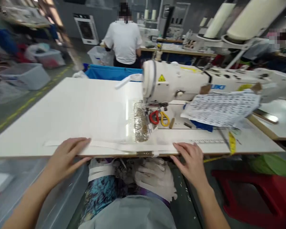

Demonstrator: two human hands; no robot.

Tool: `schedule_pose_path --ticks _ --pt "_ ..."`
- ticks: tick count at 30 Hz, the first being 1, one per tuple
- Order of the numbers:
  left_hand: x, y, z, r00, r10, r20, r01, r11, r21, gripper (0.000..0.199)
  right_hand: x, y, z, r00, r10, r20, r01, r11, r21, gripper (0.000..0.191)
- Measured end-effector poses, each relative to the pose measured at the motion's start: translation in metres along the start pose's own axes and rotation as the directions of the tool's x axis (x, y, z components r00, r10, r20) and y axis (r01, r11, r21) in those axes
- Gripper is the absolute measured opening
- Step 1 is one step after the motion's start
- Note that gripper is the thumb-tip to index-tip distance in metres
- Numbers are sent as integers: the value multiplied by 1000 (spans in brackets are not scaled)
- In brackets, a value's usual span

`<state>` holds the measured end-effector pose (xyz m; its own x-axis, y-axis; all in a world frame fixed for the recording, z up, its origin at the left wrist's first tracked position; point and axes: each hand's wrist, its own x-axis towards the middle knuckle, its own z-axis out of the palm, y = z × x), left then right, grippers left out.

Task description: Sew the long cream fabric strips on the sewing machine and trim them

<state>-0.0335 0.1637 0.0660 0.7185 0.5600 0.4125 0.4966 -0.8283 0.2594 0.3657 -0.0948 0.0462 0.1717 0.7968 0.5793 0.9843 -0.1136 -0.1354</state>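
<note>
Grey cloth [126,214] over the wearer's lap, nearest. Left hand [70,154] and right hand [188,159] at the table's front edge, well apart; on each, thumb apart from fingers, fingertips on a white strip [133,147]. Strip lies along that edge, running between the hands and past the left. Red stool [250,190] at right, below table height. Table [90,108] white, smooth, clear film near the middle. Scissors [154,117] beside the sewing machine [176,79]; printed sheet [224,106] hanging against it. Blue bin [114,72] behind. Farther: yellow floor line [21,109], person in white shirt [125,41], back turned; grey wall.
</note>
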Motion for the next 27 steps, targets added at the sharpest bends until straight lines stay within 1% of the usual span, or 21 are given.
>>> schedule_pose_path --ticks 2,3,4,5,7,8,9,11,13,14,15,16,18,19,20,21,22,24,25,26,27 --pt "0 -2 -4 997 74 3 -74 996 -46 39 2 4 -8 997 -75 -28 75 997 22 22" --pt "0 -3 -7 996 89 12 -88 992 -92 28 3 4 -13 993 -111 -33 112 993 39 20" --pt "0 -3 -10 996 82 32 -77 986 -147 21 6 3 -18 990 -137 -29 138 988 62 20" --pt "1 -4 -14 997 52 59 -39 980 -195 23 10 1 -23 988 -154 -19 155 984 88 20" --pt "6 -10 -23 993 -74 88 92 972 -217 31 23 -7 -30 985 -175 2 173 977 126 22" --pt "12 -16 -27 985 -157 68 167 969 -181 33 32 -13 -30 983 -185 -2 183 975 123 23" --pt "20 -23 -32 971 -240 14 239 963 -123 36 43 -19 -28 980 -198 -21 199 975 98 23" --pt "40 -42 -39 920 -356 -164 360 933 0 37 71 -30 -16 965 -240 -109 241 971 -4 23" --pt "64 -65 -43 851 -386 -355 436 897 69 34 100 -40 4 931 -270 -246 251 962 -108 24" --pt "75 -76 -44 826 -381 -416 453 888 85 33 115 -44 16 910 -277 -308 247 960 -135 25" --pt "84 -86 -43 818 -373 -438 456 884 100 32 127 -47 27 896 -278 -347 241 960 -145 28" --pt "89 -95 -41 833 -364 -417 447 886 121 32 136 -51 37 894 -278 -351 243 960 -141 30" --pt "91 -105 -33 886 -358 -295 417 893 170 35 144 -59 49 921 -286 -266 269 958 -98 33" --pt "86 -105 -29 906 -354 -232 399 898 187 38 141 -64 50 931 -295 -214 289 955 -60 33" --pt "78 -101 -24 920 -340 -194 375 907 191 41 133 -70 48 938 -301 -171 305 952 -8 33" --pt "68 -94 -19 930 -311 -196 345 922 176 43 120 -76 44 943 -301 -144 312 948 60 33" --pt "55 -82 -14 936 -269 -228 306 942 141 43 103 -83 37 944 -300 -136 318 937 143 32" --pt "27 -48 -4 931 -154 -331 169 986 16 39 58 -94 25 962 -264 -70 272 901 337 31" --pt "13 -28 2 929 -105 -355 87 994 -66 37 32 -99 23 965 -263 0 237 870 433 32" --pt "0 -5 10 939 -54 -340 0 988 -157 35 5 -102 23 960 -256 115 164 844 510 33" --pt "-13 17 19 957 8 -289 -84 965 -250 35 -21 -104 27 966 -167 199 38 849 527 32"
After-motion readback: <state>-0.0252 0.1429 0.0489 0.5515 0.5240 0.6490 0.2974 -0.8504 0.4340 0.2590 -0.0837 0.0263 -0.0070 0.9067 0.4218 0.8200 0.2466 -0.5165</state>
